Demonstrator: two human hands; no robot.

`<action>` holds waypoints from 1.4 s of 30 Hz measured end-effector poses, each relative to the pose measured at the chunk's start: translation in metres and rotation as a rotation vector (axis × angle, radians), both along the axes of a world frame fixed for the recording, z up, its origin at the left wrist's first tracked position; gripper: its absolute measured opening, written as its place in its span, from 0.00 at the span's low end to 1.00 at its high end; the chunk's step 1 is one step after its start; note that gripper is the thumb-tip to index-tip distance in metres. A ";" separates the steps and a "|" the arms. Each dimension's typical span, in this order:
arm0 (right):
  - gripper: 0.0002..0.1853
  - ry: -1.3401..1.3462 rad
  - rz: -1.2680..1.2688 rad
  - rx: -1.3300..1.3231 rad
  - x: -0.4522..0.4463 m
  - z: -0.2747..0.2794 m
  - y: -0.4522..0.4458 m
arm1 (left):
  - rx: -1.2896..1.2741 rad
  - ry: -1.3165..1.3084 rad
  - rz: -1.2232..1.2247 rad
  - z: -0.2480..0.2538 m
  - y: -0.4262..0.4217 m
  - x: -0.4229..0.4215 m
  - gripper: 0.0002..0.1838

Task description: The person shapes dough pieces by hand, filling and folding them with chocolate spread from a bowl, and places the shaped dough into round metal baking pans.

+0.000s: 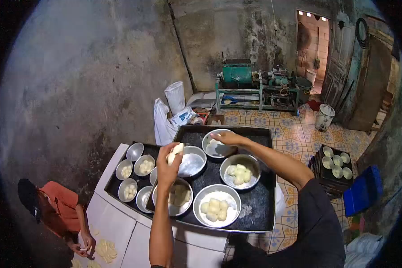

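Note:
My left hand (167, 166) is closed around pale dough pieces (176, 152), raised above the left part of a large black tray (254, 212). My right hand (226, 138) reaches into a round metal pan (218, 151) at the back of that tray, its fingers at a small pale dough piece (215, 142) near the pan's left side. Left of this pan, a shiny pan (193, 164) has no dough in it. Clusters of dough balls (239, 174) sit in the right pan, in the front pan (198, 217), and in one partly behind my left forearm.
A smaller tray with several small tins (129, 189) stands at left on the white tabletop (111, 214). A co-worker (60, 205) handles dough beside a pile of dough pieces (106, 251). Green machines (237, 75) stand at the wall; stacked trays with tins (337, 163) are at right.

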State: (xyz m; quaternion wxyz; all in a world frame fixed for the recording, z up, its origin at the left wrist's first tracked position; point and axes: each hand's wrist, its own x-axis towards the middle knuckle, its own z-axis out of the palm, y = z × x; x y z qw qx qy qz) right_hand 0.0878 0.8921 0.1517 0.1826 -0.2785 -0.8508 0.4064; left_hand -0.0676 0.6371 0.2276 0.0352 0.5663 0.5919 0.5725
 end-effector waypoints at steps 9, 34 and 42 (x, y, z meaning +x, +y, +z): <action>0.36 -0.198 0.150 0.259 0.010 -0.027 0.034 | -0.562 0.608 0.164 -0.103 0.061 -0.042 0.38; 0.17 -0.142 0.824 0.578 -0.161 -0.045 -0.041 | -0.050 -0.194 0.738 -0.102 -0.207 0.112 0.10; 0.14 0.332 0.784 0.314 -0.067 0.084 -0.164 | 0.059 -0.692 0.903 -0.189 -0.308 0.168 0.07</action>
